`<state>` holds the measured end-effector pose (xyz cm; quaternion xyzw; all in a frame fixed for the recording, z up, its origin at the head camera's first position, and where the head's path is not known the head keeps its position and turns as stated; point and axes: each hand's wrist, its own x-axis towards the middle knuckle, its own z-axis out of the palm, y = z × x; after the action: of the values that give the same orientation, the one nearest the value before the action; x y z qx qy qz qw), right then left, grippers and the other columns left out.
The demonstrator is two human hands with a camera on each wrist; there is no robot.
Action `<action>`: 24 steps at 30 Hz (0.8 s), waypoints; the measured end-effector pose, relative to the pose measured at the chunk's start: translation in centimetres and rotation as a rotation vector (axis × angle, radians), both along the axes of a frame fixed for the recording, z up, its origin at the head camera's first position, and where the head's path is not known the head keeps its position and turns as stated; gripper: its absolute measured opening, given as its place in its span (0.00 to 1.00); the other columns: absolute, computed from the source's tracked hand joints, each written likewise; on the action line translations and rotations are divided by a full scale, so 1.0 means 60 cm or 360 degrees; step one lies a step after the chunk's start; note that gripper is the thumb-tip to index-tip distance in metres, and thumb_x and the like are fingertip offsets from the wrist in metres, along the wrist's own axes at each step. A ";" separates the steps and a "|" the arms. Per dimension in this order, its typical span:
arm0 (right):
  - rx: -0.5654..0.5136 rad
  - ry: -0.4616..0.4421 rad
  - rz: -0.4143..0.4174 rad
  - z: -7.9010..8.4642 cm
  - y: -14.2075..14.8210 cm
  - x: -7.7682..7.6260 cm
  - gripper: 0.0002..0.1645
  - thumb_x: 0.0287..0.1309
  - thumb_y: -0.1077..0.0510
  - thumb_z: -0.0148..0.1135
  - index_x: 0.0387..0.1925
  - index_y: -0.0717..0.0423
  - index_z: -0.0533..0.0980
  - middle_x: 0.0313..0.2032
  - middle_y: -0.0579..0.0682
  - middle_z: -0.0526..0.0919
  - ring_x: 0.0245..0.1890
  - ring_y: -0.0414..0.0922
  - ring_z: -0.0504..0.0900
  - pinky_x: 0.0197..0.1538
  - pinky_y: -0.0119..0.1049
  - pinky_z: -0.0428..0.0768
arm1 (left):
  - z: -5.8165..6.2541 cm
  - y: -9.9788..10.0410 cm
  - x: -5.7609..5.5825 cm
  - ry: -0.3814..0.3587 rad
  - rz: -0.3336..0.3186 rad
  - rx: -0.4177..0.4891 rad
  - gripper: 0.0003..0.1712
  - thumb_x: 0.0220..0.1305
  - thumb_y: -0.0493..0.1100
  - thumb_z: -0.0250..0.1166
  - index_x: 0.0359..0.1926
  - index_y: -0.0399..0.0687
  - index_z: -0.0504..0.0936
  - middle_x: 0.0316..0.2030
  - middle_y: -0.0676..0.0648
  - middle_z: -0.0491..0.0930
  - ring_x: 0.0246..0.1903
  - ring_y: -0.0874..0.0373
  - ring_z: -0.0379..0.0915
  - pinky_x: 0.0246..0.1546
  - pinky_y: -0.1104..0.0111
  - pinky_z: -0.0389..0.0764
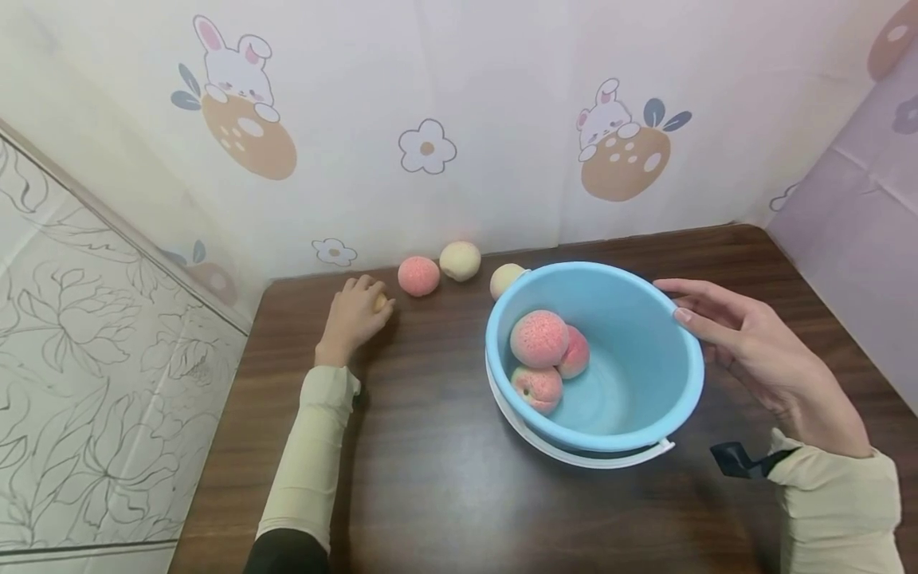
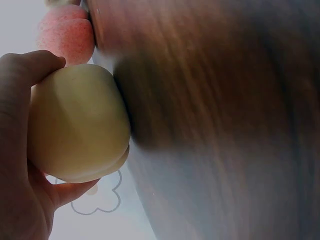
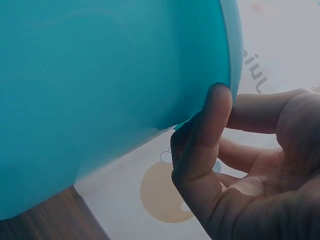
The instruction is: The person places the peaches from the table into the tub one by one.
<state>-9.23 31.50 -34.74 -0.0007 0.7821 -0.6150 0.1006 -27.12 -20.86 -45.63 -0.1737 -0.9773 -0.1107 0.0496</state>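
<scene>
At the table's back left, my left hand [image 1: 356, 315] grips a pale yellow peach [image 2: 80, 122], with the thumb and fingers around its sides. Most of this peach is hidden by the hand in the head view. My right hand [image 1: 763, 351] holds the rim of a light blue bucket [image 1: 638, 343] at its right side. In the right wrist view, fingertips [image 3: 220, 97] lie right at the bucket's edge. Three pink peaches [image 1: 539, 339] lie inside the bucket, against its left wall.
Along the back edge of the brown table [image 1: 430, 446] sit a pink peach [image 1: 418, 276] and a cream peach [image 1: 460, 261]. Another cream peach [image 1: 506, 279] is partly hidden behind the bucket. A white handle [image 1: 574, 457] hangs along the bucket's front. Patterned cloth [image 1: 495, 159] rises behind the table.
</scene>
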 end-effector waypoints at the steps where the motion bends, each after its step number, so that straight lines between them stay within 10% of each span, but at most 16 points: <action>1: 0.0021 -0.0003 -0.0003 0.000 -0.001 0.000 0.31 0.75 0.62 0.58 0.75 0.49 0.67 0.51 0.41 0.88 0.41 0.44 0.90 0.41 0.40 0.90 | 0.001 0.001 0.001 -0.0002 0.0003 -0.0005 0.22 0.73 0.55 0.58 0.54 0.45 0.83 0.55 0.40 0.79 0.59 0.38 0.72 0.53 0.42 0.77; 15: 0.0038 0.0029 -0.0014 0.004 -0.004 0.002 0.31 0.74 0.61 0.59 0.75 0.50 0.67 0.49 0.42 0.89 0.39 0.44 0.90 0.39 0.41 0.90 | 0.009 0.006 0.008 0.0045 0.0032 0.0027 0.20 0.72 0.53 0.59 0.52 0.44 0.85 0.52 0.40 0.81 0.54 0.40 0.75 0.50 0.44 0.79; 24: -0.0085 0.0039 0.0036 0.002 0.002 0.000 0.30 0.74 0.64 0.57 0.74 0.50 0.68 0.51 0.42 0.88 0.41 0.42 0.90 0.41 0.38 0.90 | 0.056 0.027 0.022 0.0233 -0.0031 0.0135 0.16 0.71 0.53 0.60 0.46 0.47 0.86 0.50 0.41 0.83 0.54 0.40 0.77 0.49 0.44 0.79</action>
<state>-9.23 31.60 -34.63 -0.0196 0.7666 -0.6344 0.0979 -25.83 -19.23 -42.26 -0.1885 -0.9637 -0.1396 0.1271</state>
